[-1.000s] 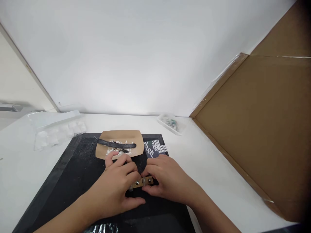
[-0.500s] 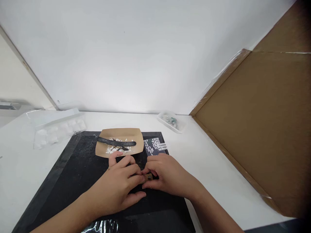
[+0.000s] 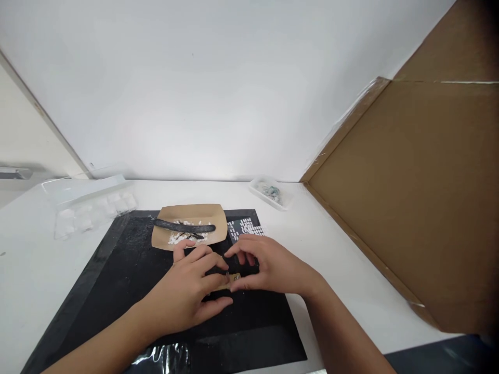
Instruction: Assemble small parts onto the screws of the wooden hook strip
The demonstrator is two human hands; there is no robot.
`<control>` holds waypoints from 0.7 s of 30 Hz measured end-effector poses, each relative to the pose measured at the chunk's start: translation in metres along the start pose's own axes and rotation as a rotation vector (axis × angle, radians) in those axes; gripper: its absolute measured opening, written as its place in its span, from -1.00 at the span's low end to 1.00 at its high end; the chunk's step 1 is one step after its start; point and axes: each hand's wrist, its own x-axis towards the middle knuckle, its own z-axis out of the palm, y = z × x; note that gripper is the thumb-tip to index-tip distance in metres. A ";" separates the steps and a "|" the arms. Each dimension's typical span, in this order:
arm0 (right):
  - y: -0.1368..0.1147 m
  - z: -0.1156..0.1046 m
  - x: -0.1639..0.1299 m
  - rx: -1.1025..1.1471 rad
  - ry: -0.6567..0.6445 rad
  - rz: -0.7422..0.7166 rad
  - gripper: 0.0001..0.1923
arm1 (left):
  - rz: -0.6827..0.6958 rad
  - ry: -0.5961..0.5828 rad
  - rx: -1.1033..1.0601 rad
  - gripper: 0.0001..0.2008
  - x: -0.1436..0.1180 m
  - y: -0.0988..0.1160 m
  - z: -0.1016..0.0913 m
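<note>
On the black mat [image 3: 249,324], a small tan piece [image 3: 235,277] with a tiny shiny detail at its right end lies partly under my fingers. My left hand [image 3: 189,291] rests over it from the left, its fingertips holding the piece down, thumb stretched out lower on the mat. From the right, my right hand [image 3: 271,265] hovers close by with thumb and fingers apart. Its thumb tip is by the piece's right end; whether they touch I cannot tell. The piece's left part is mostly hidden by the left fingers.
Behind my hands, a brown paper tray [image 3: 220,213] carries a curved dark stick [image 3: 185,227] and white bits. Next to it is a dark card [image 3: 236,236] with white tabs. A clear plastic case [image 3: 93,208], a small white tray [image 3: 255,184] and a cardboard panel [image 3: 409,197] surround the mat.
My right fingers have lifted and spread away from the tan piece, where they were closed around its end. My left fingers stay on it. The whole view has shifted slightly.
</note>
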 end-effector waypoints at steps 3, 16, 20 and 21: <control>0.004 -0.002 0.000 -0.043 0.105 0.011 -0.65 | 0.020 0.024 0.020 -0.90 -0.001 0.000 0.003; 0.000 0.001 0.001 -0.111 0.305 -0.030 -0.88 | 0.078 0.150 0.251 -0.84 -0.001 0.010 0.027; -0.001 0.001 0.000 -0.125 0.360 -0.039 -0.87 | 0.085 0.190 0.319 -0.84 0.000 0.014 0.032; -0.002 0.001 0.000 -0.128 0.366 -0.038 -0.87 | 0.087 0.194 0.337 -0.84 0.000 0.015 0.033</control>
